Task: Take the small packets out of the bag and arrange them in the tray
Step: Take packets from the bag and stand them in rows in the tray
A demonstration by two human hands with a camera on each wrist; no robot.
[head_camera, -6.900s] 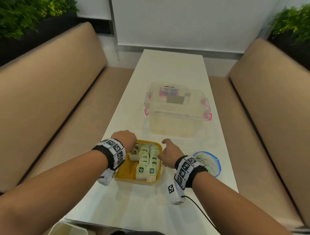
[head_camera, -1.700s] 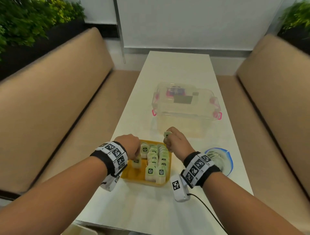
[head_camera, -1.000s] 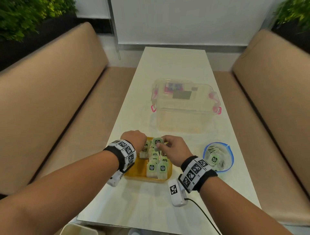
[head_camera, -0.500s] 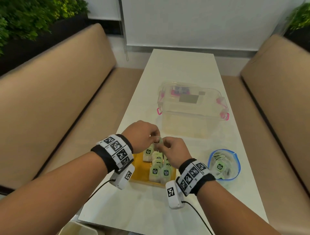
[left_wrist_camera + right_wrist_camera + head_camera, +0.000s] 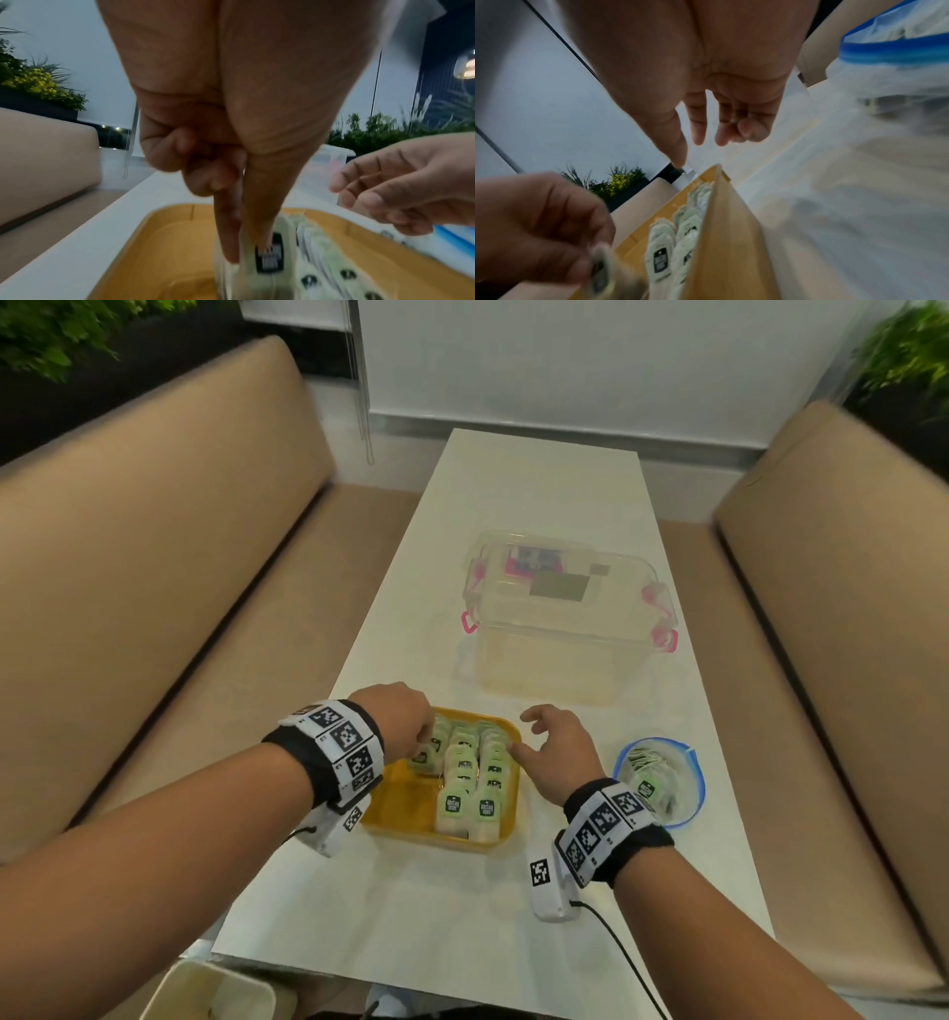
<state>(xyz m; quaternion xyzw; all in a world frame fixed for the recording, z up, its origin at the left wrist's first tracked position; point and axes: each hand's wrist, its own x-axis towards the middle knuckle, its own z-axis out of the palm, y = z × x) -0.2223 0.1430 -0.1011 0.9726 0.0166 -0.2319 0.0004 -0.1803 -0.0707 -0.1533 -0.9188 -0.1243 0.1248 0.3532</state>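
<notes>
A yellow tray [image 5: 400,806] sits near the table's front edge with several pale green packets [image 5: 464,780] standing in rows. My left hand [image 5: 423,743] reaches into the tray's left side and pinches one packet [image 5: 267,261] between thumb and forefinger, low in the tray [image 5: 164,227]. My right hand [image 5: 529,739] hovers over the tray's right rim with fingers spread and nothing in it; in the right wrist view its fingers [image 5: 698,123] hang loose above the tray [image 5: 721,233]. The clear bag [image 5: 662,778] with a blue rim, holding more packets, stands right of the tray.
A clear plastic box [image 5: 560,629] with pink latches stands behind the tray. The white table [image 5: 524,495] runs between two tan benches [image 5: 128,567]. A cable [image 5: 626,963] trails from my right wristband. A pale bin [image 5: 215,994] sits below the table's near edge.
The right hand passed a packet to the left hand above the tray, then let go and drew back to the right. The left hand has lowered that packet into the tray's left side.
</notes>
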